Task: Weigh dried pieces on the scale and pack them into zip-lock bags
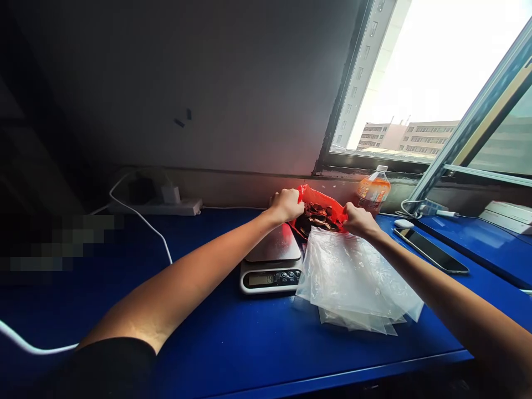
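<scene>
A red plastic bag (319,197) is held by its rim between my two hands, its mouth pulled wide. Dark brown, dried flat pieces (318,216) lie inside it. My left hand (287,205) is closed on the bag's left edge, above the back of a digital kitchen scale (272,277). The scale has a steel plate and a lit display. On the bag's right edge, my right hand (359,220) is closed too. Several clear plastic bags (353,277) lie in a loose stack just in front of the red bag, beside the scale.
A bottle of orange drink (374,191) stands behind my right hand. To the right lie a smartphone (432,249) and a small white case (403,224). A power strip (178,206) with a white cable runs along the wall on the blue table (249,349). A window is at upper right.
</scene>
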Available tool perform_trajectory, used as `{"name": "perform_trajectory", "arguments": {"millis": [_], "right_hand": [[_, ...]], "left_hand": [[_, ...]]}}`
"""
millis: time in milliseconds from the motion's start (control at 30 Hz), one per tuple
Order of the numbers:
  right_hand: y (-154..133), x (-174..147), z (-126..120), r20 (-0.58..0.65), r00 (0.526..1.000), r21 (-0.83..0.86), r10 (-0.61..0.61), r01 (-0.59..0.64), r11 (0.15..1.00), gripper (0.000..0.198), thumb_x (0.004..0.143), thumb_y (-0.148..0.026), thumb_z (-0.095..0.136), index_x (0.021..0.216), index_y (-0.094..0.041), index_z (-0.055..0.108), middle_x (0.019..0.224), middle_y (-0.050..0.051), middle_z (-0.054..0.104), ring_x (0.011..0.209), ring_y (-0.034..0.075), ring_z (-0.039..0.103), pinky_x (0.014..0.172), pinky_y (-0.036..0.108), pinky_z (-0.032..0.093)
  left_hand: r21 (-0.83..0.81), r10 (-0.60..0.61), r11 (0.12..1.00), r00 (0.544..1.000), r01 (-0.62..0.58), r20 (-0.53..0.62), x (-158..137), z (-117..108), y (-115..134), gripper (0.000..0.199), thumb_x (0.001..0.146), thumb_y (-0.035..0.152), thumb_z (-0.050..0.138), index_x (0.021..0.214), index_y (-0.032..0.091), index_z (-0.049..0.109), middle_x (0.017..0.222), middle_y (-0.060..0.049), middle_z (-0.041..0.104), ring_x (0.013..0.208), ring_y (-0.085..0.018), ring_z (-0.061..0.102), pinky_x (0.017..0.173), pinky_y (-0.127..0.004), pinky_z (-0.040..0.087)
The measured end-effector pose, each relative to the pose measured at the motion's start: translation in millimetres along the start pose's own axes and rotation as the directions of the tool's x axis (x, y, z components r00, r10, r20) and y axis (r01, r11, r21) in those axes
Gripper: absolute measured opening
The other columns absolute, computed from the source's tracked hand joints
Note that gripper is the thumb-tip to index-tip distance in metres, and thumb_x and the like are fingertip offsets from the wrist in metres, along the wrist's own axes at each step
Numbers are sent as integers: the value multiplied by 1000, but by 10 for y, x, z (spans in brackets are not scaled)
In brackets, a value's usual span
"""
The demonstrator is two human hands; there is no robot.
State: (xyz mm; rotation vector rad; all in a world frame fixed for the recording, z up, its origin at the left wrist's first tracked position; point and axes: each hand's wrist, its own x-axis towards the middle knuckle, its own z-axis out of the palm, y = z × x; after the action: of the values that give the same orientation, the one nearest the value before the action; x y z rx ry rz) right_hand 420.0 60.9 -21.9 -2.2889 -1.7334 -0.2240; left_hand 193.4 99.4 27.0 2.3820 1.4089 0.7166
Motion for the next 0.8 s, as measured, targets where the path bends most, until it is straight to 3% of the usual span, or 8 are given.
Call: {"name": "perform_trajectory", "arguments": {"millis": [100,267,400,467,533,633,733,800], "right_hand": [[46,184,-38,-60,998,29,14,-13,999,39,75,-17,55,114,-13,58,100,18,69,89,29,65,71,33,44],[72,489,-256,-189,979,76,70,-56,996,36,77,-15,50,111,-13,60,98,17,68,90,27,63,73,32,43],[31,506,-278,-287,953,101,95,-69,993,35,79,-15,44,111,-11,60,101,18,66,91,27,60,76,34,43],[6,420,-228,-327,945,97,22,10,995,36,81,-16,42,112,-10,60,109,20,63,96,28,59,80,35,43],[-8,315,-173,-291,952,99,-94,128,987,35,82,-15,41,110,-11,62,111,19,63,98,28,59,83,35,43],[-7,201,-133,-129,968,137,-213,231,963,29,78,-15,48,99,-19,69,96,11,70,86,24,63,78,32,47],[-15,159,-121,-52,960,208,-276,280,937,26,73,-19,61,95,-26,73,92,4,72,84,21,64,76,30,50],[-39,150,-96,-77,960,253,-270,281,926,30,73,-21,64,102,-24,72,98,3,72,91,19,63,77,31,51]], "left_hand": [[-109,-26,994,999,28,18,171,-3,-28,23,90,34,61,104,16,64,109,-8,66,101,-22,62,90,-42,50],[-355,-49,933,998,60,40,457,-75,29,32,93,35,58,118,15,58,118,-9,61,99,-22,62,84,-42,54],[-493,-22,868,996,61,84,496,-142,78,30,93,35,57,116,14,59,113,-8,62,95,-20,63,81,-39,55],[-539,3,841,994,57,110,448,-135,68,25,93,33,58,107,13,61,103,-6,65,86,-17,64,75,-35,56],[-579,30,814,991,52,131,385,-103,43,16,91,26,60,92,10,64,87,-5,66,73,-13,62,68,-29,53],[-632,61,774,988,43,142,312,-52,7,13,85,15,62,74,10,64,69,-3,64,59,-8,56,61,-23,46],[-663,68,748,988,43,141,288,-41,-7,11,82,13,62,71,11,65,66,-3,64,56,-8,55,60,-23,45],[-674,67,738,988,47,142,292,-53,-9,10,80,12,61,72,11,65,66,-3,65,56,-9,56,60,-24,45]]}}
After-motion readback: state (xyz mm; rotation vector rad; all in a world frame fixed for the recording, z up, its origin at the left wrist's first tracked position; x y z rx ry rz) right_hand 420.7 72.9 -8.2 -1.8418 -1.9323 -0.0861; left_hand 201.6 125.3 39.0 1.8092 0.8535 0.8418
